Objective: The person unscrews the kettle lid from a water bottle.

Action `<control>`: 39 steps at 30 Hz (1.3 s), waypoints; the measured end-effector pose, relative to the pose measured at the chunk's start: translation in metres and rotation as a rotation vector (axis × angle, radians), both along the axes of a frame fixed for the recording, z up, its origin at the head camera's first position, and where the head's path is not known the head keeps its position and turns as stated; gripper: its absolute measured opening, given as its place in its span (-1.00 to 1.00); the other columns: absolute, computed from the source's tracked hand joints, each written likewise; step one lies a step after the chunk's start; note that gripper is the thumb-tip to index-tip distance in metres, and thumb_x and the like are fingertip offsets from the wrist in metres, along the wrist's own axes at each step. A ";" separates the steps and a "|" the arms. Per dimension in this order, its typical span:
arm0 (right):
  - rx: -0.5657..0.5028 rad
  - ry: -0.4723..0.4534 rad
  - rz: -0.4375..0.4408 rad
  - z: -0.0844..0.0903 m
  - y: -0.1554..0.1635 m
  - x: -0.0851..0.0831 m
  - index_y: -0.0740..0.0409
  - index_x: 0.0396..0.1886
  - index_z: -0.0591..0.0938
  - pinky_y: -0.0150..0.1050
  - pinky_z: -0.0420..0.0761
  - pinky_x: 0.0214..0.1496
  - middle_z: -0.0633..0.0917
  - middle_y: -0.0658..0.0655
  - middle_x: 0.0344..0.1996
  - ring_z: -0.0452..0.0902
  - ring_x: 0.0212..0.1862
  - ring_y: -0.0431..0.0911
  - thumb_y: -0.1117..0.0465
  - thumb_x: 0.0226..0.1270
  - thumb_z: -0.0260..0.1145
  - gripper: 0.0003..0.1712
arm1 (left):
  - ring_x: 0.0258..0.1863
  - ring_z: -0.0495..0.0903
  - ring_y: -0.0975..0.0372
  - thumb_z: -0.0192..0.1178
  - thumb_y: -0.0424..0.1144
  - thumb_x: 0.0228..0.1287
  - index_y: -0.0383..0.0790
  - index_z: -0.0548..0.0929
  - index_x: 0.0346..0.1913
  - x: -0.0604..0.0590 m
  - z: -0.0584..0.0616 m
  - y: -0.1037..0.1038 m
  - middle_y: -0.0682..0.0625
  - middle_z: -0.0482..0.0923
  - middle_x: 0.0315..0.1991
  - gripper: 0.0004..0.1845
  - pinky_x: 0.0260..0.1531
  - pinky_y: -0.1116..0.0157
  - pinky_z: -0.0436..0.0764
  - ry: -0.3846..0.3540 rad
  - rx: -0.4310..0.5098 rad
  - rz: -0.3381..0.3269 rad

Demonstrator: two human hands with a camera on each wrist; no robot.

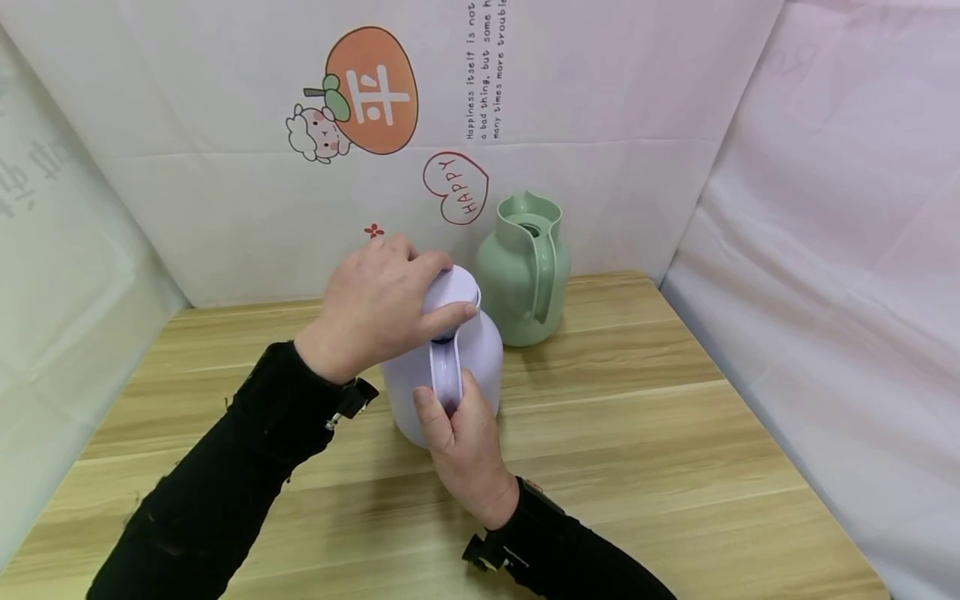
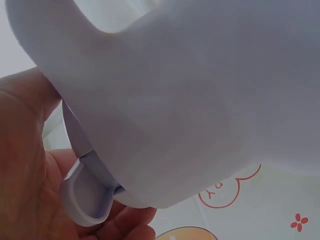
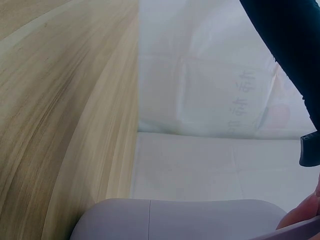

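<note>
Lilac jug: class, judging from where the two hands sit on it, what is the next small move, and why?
Probably a twist of the lid. The left hand grips the lid from above with curled fingers, while the right hand holds the handle, bracing the lilac jug upright on the table. The lid still sits on.

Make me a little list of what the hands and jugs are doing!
left hand: grips the lid on top of the lilac jug
right hand: holds the lilac jug's handle
lilac jug: upright on the wooden table
green jug: behind it, upright, untouched, no lid on, handle facing the camera
backdrop: white sheet with a HAPPY heart
</note>
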State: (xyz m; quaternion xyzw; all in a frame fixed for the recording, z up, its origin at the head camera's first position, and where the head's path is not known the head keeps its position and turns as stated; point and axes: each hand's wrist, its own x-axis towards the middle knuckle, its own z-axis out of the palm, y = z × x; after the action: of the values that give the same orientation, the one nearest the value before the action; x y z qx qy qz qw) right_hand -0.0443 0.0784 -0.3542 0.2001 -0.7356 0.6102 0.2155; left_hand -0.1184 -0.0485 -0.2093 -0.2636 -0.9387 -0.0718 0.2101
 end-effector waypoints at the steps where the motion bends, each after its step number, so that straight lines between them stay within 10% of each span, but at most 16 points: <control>1: 0.001 0.000 -0.001 0.000 0.000 0.000 0.32 0.05 0.52 -0.23 0.62 -0.20 0.66 0.20 -0.22 0.59 -0.21 -0.09 0.09 0.60 0.22 -0.66 | -0.22 0.58 0.04 0.28 0.40 0.23 -0.06 0.75 0.06 0.000 0.000 0.000 -0.15 0.64 -0.22 -0.36 -0.37 0.05 0.59 -0.001 0.001 0.004; 11: -0.010 0.005 0.017 0.000 0.001 -0.001 0.35 0.06 0.51 -0.24 0.60 -0.22 0.62 0.19 -0.24 0.55 -0.23 -0.12 0.12 0.61 0.20 -0.66 | 0.01 0.60 -0.07 0.24 0.46 0.24 -0.04 0.72 0.19 -0.002 -0.002 -0.002 -0.16 0.67 0.08 -0.28 -0.12 -0.02 0.63 -0.066 0.036 0.016; 19: 0.010 0.016 -0.001 -0.002 0.001 -0.002 0.35 0.07 0.52 -0.23 0.61 -0.21 0.65 0.19 -0.23 0.57 -0.22 -0.11 0.10 0.61 0.21 -0.64 | 0.49 0.38 -0.08 0.19 0.12 0.46 -0.11 0.52 0.47 -0.011 0.003 -0.015 -0.21 0.43 0.48 -0.36 0.46 -0.12 0.36 -0.234 0.071 -0.254; 39: 0.012 0.007 0.000 -0.002 0.000 -0.002 0.33 0.05 0.52 -0.24 0.61 -0.23 0.64 0.17 -0.23 0.57 -0.23 -0.11 0.11 0.61 0.22 -0.67 | 0.32 0.55 -0.03 0.27 0.07 0.42 -0.12 0.64 0.34 -0.013 -0.001 -0.017 -0.14 0.61 0.30 -0.45 0.33 -0.03 0.49 -0.202 0.080 -0.284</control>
State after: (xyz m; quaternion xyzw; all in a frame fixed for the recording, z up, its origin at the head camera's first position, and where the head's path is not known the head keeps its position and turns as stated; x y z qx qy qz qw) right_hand -0.0458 0.0785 -0.3561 0.2034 -0.7386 0.6050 0.2168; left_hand -0.1311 -0.0656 -0.2106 -0.3762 -0.9049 -0.1642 0.1130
